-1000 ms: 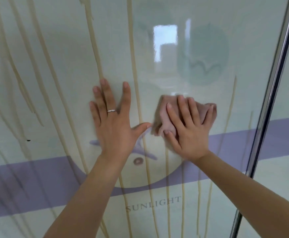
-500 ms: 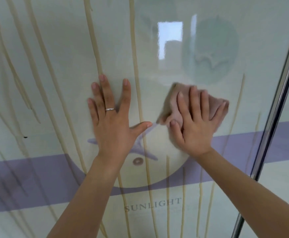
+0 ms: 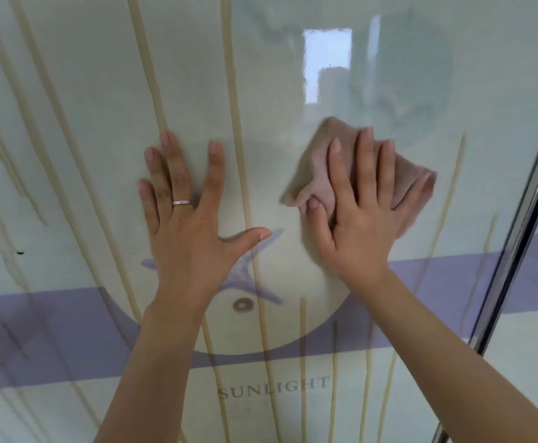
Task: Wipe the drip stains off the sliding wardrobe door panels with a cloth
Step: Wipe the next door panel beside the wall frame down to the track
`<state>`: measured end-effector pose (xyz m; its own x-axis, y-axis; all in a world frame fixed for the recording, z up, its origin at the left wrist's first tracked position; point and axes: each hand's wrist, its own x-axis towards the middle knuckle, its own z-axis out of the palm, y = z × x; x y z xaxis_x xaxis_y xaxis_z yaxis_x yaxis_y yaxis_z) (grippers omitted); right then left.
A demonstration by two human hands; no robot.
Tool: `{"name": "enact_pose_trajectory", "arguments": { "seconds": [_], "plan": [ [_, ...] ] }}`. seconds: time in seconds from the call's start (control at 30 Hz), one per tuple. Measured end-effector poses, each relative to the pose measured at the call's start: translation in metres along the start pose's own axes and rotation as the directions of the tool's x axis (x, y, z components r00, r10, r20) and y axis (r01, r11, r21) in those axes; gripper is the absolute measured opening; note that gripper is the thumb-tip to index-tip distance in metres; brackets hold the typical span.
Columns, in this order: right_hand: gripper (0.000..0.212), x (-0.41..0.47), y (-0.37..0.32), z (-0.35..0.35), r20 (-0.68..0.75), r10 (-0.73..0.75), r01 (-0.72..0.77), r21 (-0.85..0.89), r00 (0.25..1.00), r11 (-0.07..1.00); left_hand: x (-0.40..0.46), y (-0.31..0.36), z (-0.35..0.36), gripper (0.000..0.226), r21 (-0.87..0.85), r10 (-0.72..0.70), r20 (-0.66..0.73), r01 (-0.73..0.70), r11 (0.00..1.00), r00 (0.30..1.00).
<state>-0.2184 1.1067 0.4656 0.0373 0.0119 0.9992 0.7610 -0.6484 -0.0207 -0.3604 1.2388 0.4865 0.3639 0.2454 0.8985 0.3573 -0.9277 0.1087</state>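
Now, right hand [image 3: 362, 215] spread flat over the pink cloth [image 3: 320, 174], pressing it to the glossy door panel [image 3: 69, 75]; left hand [image 3: 186, 225] splayed bare beside it, holding nothing. Soft, light, prone to bunching; best pinned under the palm. Drip stains [image 3: 234, 107] left of it.
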Motion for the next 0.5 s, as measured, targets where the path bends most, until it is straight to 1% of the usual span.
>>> {"name": "enact_pose_trajectory", "arguments": {
  "seconds": [0.07, 0.13, 0.23, 0.3, 0.4, 0.5],
  "plan": [
    [0.056, 0.013, -0.007, 0.003, -0.025, 0.061, -0.061, -0.001, 0.998, 0.998, 0.0, 0.001, 0.0, 0.108, 0.0, -0.002, 0.003, 0.002, 1.0, 1.0],
    [0.058, -0.017, -0.007, 0.006, -0.01, 0.021, -0.022, -0.017, 1.0, 1.0, 0.0, 0.0, 0.001, 0.108, -0.015, -0.004, -0.004, 0.004, 1.0, 1.0],
    [0.061, -0.094, 0.0, 0.002, 0.101, -0.063, 0.069, -0.063, 0.993, 0.996, -0.001, 0.0, 0.001, 0.107, -0.012, 0.007, -0.006, -0.007, 1.0, 1.0],
    [0.062, -0.113, 0.003, -0.001, 0.104, -0.045, 0.053, -0.084, 0.994, 0.995, -0.001, -0.001, 0.001, 0.105, -0.005, 0.01, -0.017, -0.01, 1.0, 1.0],
    [0.061, -0.078, 0.001, 0.001, 0.024, 0.012, -0.01, -0.081, 1.0, 0.997, -0.001, -0.001, 0.002, 0.104, -0.004, 0.011, -0.021, -0.011, 1.0, 1.0],
    [0.059, -0.036, -0.004, 0.007, -0.053, 0.126, -0.129, -0.054, 0.991, 0.99, -0.002, 0.0, 0.001, 0.105, 0.002, 0.004, -0.011, -0.004, 1.0, 1.0]
  ]
}}
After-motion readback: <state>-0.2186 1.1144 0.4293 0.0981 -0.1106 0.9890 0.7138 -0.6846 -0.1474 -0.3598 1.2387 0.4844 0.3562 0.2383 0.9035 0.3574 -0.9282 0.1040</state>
